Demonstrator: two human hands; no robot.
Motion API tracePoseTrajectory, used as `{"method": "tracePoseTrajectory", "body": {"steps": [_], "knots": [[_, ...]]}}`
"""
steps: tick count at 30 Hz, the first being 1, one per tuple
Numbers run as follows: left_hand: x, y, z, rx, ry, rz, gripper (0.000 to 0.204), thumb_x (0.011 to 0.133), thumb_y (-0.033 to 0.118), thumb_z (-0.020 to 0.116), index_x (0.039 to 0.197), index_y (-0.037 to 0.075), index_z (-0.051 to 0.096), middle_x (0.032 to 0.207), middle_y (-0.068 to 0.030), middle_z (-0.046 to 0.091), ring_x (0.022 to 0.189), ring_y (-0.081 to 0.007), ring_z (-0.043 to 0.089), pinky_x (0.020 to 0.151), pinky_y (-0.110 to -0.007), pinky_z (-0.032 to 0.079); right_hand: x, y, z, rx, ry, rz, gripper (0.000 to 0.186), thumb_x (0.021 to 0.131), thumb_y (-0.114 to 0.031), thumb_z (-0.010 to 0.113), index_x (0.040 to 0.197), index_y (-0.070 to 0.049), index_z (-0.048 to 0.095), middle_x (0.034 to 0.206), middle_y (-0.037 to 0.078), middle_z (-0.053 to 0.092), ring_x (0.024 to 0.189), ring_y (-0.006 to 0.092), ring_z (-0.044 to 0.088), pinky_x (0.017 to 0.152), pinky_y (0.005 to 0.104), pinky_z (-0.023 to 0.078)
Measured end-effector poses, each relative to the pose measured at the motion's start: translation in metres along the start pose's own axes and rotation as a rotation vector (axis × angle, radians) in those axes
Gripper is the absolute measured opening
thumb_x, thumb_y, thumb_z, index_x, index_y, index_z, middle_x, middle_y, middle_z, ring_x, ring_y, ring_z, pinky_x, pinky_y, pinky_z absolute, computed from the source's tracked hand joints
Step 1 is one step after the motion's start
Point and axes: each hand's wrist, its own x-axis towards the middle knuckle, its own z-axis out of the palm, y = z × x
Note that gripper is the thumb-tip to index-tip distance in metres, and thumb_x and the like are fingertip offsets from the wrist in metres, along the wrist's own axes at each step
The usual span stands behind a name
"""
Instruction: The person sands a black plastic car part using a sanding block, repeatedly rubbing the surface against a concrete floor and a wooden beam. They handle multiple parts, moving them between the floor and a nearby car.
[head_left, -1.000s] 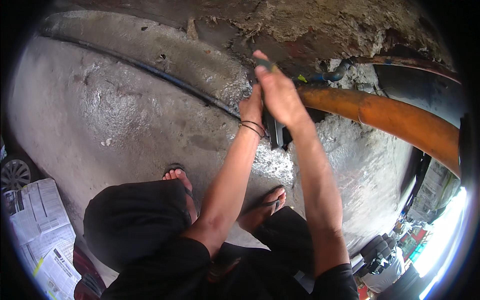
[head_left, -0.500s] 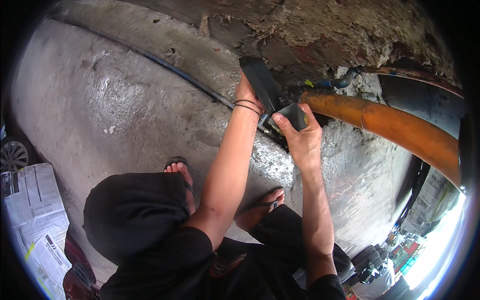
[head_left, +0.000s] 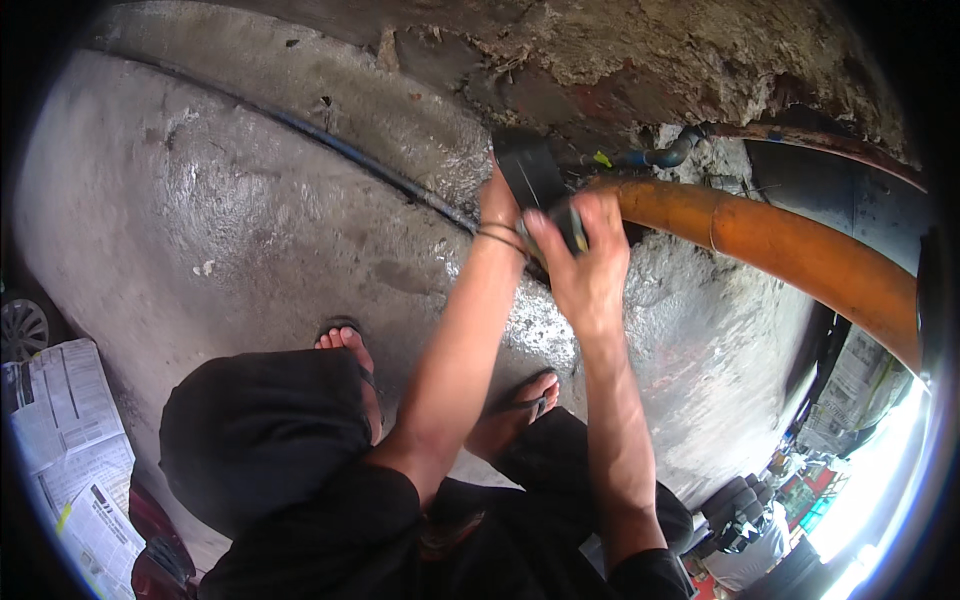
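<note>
A black, flat, rectangular piece with a smooth face (head_left: 532,172) is held up at a slant above the wet ground by the wall. My left hand (head_left: 496,198) is closed around it from its left side and underneath, its fingers mostly hidden. My right hand (head_left: 590,262), blurred by motion, pinches a small dark grey sheet or pad (head_left: 578,232), possibly sandpaper, between thumb and fingers. That pad is against the lower end of the black piece, and a bit of yellow shows at it.
A thick orange pipe (head_left: 775,245) runs rightward from beside my hands. One thin dark pipe (head_left: 365,163) crosses the wet concrete floor (head_left: 230,210). Rough wall (head_left: 640,70) rises beyond. At left lie newspaper sheets (head_left: 75,400) near a car wheel (head_left: 25,325).
My right hand has moved left and slightly up, bringing the grey pad from beside the black piece onto its lower end. The black piece has tipped and shifted slightly right.
</note>
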Motion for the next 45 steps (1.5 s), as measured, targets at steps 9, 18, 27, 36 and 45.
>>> {"method": "tracePoseTrajectory", "body": {"steps": [9, 18, 27, 36, 45], "knots": [[-0.03, -0.004, 0.034, 0.024, 0.041, 0.032, 0.059, 0.106, 0.056, 0.059, 0.112, -0.002, 0.071, 0.099, -0.0114, 0.075, 0.084, -0.0232, 0.075, 0.075, -0.038, 0.063, 0.045, -0.01, 0.013, -0.018, 0.103, -0.149, 0.034, 0.087, -0.02, 0.086, 0.095, 0.001, 0.06, 0.094, 0.017, 0.06, 0.083, 0.0393, 0.061, 0.073, 0.0458, 0.05], [-0.053, -0.001, 0.046, 0.246, 0.16, 0.111, 0.057, 0.107, 0.051, 0.059, 0.124, -0.002, 0.067, 0.114, -0.0109, 0.074, 0.098, -0.0226, 0.074, 0.086, -0.039, 0.062, 0.051, -0.008, 0.011, -0.058, 0.092, -0.115, 0.034, 0.089, -0.021, 0.084, 0.102, 0.002, 0.064, 0.096, 0.017, 0.064, 0.085, 0.035, 0.064, 0.077, 0.0416, 0.051], [-0.038, 0.006, 0.035, 0.305, 0.208, 0.124, 0.061, 0.104, 0.057, 0.057, 0.117, -0.001, 0.071, 0.098, -0.0116, 0.076, 0.082, -0.0282, 0.075, 0.078, -0.042, 0.065, -0.014, 0.034, 0.0, 0.053, 0.063, -0.071, 0.035, 0.087, -0.024, 0.086, 0.099, 0.0, 0.064, 0.094, 0.016, 0.06, 0.082, 0.0388, 0.062, 0.073, 0.045, 0.05], [-0.015, 0.044, 0.023, 0.022, 0.07, 0.167, 0.041, 0.108, 0.052, 0.052, 0.108, 0.014, 0.069, 0.095, -0.0056, 0.07, 0.087, -0.0273, 0.07, 0.081, -0.047, 0.06, -0.039, 0.051, -0.004, -0.092, 0.057, 0.016, 0.032, 0.082, -0.017, 0.09, 0.095, -0.004, 0.064, 0.09, 0.014, 0.059, 0.083, 0.0368, 0.063, 0.074, 0.0462, 0.051], [0.015, 0.069, -0.003, -0.195, -0.487, 0.302, 0.041, 0.11, 0.041, 0.046, 0.137, 0.015, 0.064, 0.106, 0.0009, 0.067, 0.102, -0.0201, 0.065, 0.105, -0.054, 0.051, -0.025, 0.025, 0.017, 0.521, 0.319, 0.419, 0.03, 0.113, -0.017, 0.053, 0.139, -0.003, 0.06, 0.132, 0.016, 0.067, 0.118, 0.0195, 0.063, 0.107, 0.0352, 0.05]]}}
